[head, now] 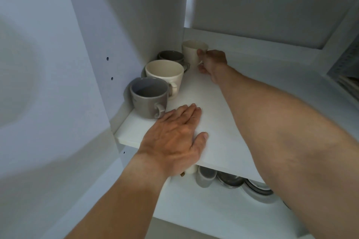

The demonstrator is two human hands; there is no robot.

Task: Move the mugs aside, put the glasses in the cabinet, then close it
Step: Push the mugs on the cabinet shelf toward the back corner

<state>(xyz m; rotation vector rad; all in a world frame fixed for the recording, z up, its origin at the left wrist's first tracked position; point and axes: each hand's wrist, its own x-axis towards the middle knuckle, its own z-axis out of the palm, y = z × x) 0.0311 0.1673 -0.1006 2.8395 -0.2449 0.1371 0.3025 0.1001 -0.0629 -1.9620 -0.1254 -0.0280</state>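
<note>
Several mugs stand in a row along the left wall of the white cabinet shelf (213,114). Nearest is a grey mug (148,97), behind it a cream mug (165,73), then a darker grey mug (171,56). At the back corner a cream mug (193,51) is gripped by my right hand (210,62) at its handle side. My left hand (174,137) lies flat and open on the shelf's front part, just right of the nearest grey mug's handle. No glasses are in view.
Under the shelf, a lower shelf (213,211) holds a lidded plastic container (206,177) and stacked metal plates (231,179). The cabinet's left side wall (108,44) has peg holes. A door or panel (272,6) stands at the upper right.
</note>
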